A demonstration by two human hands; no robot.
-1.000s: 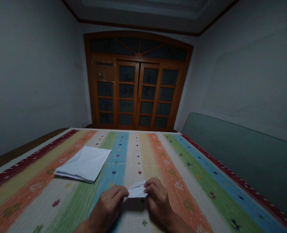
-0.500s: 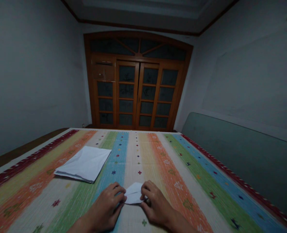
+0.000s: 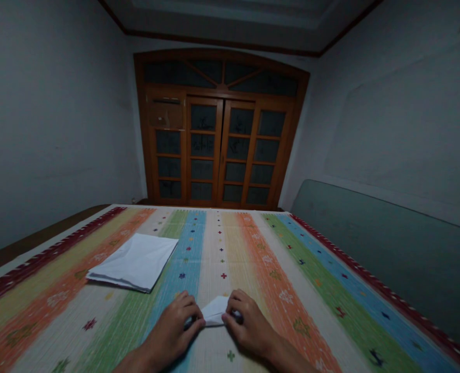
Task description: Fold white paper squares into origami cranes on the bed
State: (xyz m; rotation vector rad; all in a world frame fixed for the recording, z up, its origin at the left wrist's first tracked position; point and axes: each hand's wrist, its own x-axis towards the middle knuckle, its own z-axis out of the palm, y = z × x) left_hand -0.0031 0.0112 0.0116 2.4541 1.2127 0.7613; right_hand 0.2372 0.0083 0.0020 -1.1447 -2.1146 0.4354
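Observation:
A small folded white paper (image 3: 214, 312) lies on the striped cloth (image 3: 292, 290) just in front of me. My left hand (image 3: 173, 331) pinches its left edge with curled fingers. My right hand (image 3: 249, 326) pinches its right edge the same way, pressing it against the cloth. Only the paper's middle peak shows between the two hands.
A stack of white paper sheets (image 3: 137, 261) lies to the left on the cloth. Wooden glazed doors (image 3: 218, 150) stand at the far end of the room. A green padded panel (image 3: 389, 254) runs along the right side.
Both hands have closed in on the small paper and pressed it lower and flatter onto the cloth. The paper looks narrower between the fingers. The stack of sheets has not moved.

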